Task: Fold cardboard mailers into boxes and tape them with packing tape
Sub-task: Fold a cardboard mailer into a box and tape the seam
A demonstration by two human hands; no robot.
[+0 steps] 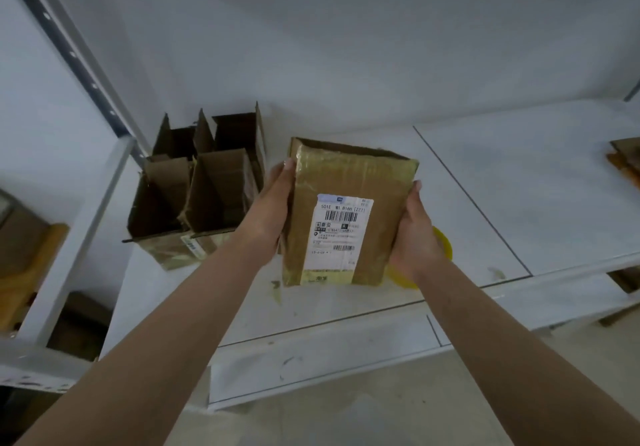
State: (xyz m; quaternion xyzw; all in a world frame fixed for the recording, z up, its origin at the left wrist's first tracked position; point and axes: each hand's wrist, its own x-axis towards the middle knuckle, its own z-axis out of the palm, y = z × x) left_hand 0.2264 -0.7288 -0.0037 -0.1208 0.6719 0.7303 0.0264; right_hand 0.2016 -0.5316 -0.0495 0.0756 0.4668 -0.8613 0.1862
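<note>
Your left hand (268,210) and right hand (414,234) clasp the taped box (346,217) by its sides; light, stiff, tape-slick, so hold the edges.

Taped brown cardboard box (349,213), white shipping label facing up, above shelf

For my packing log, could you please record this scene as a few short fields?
held item: brown taped cardboard box with white shipping label
left hand: holds the box's left side
right hand: holds its right side
beside it: open brown cardboard boxes, flaps up
behind right hand: yellow tape roll, partly hidden
surface: white shelf
</note>
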